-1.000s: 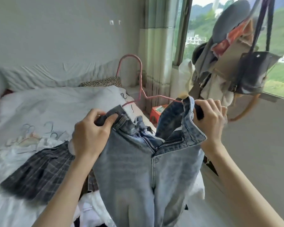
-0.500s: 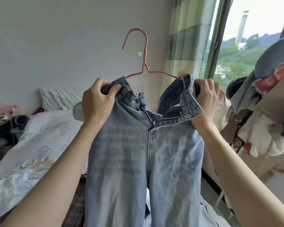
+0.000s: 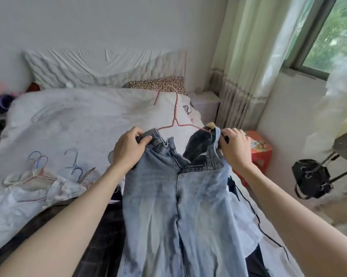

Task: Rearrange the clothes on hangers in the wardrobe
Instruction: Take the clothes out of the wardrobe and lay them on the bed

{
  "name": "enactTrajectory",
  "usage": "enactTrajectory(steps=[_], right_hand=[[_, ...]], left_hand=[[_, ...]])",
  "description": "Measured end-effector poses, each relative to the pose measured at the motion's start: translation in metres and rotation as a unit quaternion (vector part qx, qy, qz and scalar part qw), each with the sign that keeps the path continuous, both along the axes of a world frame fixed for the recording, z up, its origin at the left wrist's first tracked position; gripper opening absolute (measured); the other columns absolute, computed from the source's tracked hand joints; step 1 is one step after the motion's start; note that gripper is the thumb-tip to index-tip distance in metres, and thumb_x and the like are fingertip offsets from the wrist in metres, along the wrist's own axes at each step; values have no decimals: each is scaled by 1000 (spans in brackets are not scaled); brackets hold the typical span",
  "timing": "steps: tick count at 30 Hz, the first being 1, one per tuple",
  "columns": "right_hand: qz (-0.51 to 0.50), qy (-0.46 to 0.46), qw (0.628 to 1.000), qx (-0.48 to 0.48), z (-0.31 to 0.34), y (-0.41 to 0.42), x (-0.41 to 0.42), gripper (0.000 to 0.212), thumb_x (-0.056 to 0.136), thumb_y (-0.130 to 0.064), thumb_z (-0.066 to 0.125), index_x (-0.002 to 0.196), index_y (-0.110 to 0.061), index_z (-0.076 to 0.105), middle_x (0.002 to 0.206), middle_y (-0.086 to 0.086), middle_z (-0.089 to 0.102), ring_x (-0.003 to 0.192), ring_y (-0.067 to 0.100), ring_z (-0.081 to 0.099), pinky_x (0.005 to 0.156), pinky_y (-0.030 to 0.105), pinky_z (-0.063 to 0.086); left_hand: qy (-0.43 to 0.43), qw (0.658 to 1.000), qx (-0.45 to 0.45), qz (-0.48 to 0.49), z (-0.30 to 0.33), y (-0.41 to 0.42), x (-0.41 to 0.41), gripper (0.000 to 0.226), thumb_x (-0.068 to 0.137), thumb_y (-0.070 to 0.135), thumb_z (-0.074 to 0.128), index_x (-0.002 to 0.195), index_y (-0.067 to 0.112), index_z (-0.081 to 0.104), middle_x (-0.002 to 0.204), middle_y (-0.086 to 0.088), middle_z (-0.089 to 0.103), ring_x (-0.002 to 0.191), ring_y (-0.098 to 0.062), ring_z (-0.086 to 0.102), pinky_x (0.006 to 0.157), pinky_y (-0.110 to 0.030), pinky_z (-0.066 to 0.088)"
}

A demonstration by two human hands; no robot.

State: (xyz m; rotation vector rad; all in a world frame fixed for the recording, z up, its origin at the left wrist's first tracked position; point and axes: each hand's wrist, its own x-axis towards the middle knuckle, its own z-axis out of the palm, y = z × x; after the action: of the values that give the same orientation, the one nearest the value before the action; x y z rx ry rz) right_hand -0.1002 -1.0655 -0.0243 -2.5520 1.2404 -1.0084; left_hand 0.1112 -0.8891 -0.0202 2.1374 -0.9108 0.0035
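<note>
Light blue jeans (image 3: 174,206) hang from a pink wire hanger (image 3: 175,108), zip open, legs trailing down toward me over the bed. My left hand (image 3: 129,149) pinches the left end of the waistband where it sits on the hanger. My right hand (image 3: 233,148) grips the right end of the waistband and the hanger's end. The hook points away from me, above the white duvet (image 3: 78,120).
Several loose hangers (image 3: 40,168) lie on the bed at left beside pale clothes. A dark plaid garment (image 3: 100,232) lies under my left forearm. A red stool (image 3: 259,150) stands by the curtain. A black bag (image 3: 310,178) hangs at right near the window.
The jeans and hanger have come down from raised in front of the wall to low over the bed. Both hands keep the same hold on the waistband.
</note>
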Motion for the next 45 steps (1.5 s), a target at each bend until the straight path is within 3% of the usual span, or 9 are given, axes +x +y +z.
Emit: enactTrajectory(steps=[9, 14, 20, 23, 25, 32, 38, 41, 45], right_hand=[[40, 15, 986, 159, -114, -107, 78, 23, 89, -24, 54, 85, -12, 72, 82, 14, 66, 85, 33, 57, 73, 38, 45], [40, -55, 941, 332, -160, -125, 103, 34, 98, -24, 42, 122, -7, 60, 122, 5, 60, 123, 21, 47, 88, 19, 31], [92, 147, 941, 290, -289, -71, 73, 48, 95, -33, 48, 139, -15, 42, 147, 7, 38, 137, 24, 31, 113, 36, 21], [115, 267, 916, 277, -334, -22, 44, 60, 92, -53, 29, 144, -23, 33, 153, 2, 25, 142, 23, 18, 115, 42, 10], [123, 293, 914, 253, -354, 10, 22, 64, 89, -57, 22, 139, -22, 42, 148, 5, 36, 139, 27, 28, 112, 49, 17], [98, 300, 909, 272, -367, 97, -57, 56, 97, -53, 15, 138, -24, 40, 146, 8, 39, 137, 20, 22, 111, 45, 6], [83, 336, 893, 289, -348, 142, -102, 57, 97, -51, 13, 137, -23, 41, 142, 7, 45, 134, 25, 32, 110, 49, 22], [84, 334, 892, 295, -335, 158, -118, 51, 95, -43, 29, 136, -17, 46, 142, 10, 44, 130, 31, 42, 102, 49, 33], [82, 313, 875, 361, -321, 182, -138, 51, 94, -29, 45, 142, -14, 36, 149, 13, 30, 139, 33, 27, 111, 49, 27]], left_hand=[[10, 996, 80, 39, -123, -96, 76, 19, 88, 35, 58, 92, 17, 58, 99, -10, 63, 97, -32, 55, 77, -39, 45], [20, 994, 108, 28, -190, -127, 102, 28, 93, 14, 45, 117, 15, 59, 118, -12, 60, 109, -33, 53, 90, -42, 43], [41, 951, 286, -109, -288, -90, 41, 50, 94, 39, 36, 140, 19, 40, 149, -9, 34, 135, -25, 33, 108, -34, 24], [30, 914, 377, -148, -330, -55, -11, 77, 77, 60, 8, 143, 29, 32, 155, -3, 20, 143, -22, 16, 113, -48, 12], [19, 912, 379, -154, -347, -33, -41, 67, 83, 56, 19, 140, 26, 40, 151, -6, 30, 139, -27, 28, 106, -60, 21], [22, 881, 434, -186, -365, 57, -108, 59, 94, 58, 10, 144, 29, 25, 151, -8, 27, 138, -26, 19, 106, -54, 13], [84, 851, 479, -198, -348, 117, -149, 64, 90, 62, 7, 146, 32, 17, 154, -7, 13, 142, -28, 12, 107, -58, 21], [104, 840, 486, -217, -337, 126, -155, 73, 79, 66, 0, 144, 36, -12, 152, 1, -21, 143, -24, -13, 113, -53, 5], [106, 812, 513, -259, -318, 127, -157, 59, 98, 44, 26, 147, 35, -5, 155, -3, -18, 143, -23, -15, 116, -47, 8]])
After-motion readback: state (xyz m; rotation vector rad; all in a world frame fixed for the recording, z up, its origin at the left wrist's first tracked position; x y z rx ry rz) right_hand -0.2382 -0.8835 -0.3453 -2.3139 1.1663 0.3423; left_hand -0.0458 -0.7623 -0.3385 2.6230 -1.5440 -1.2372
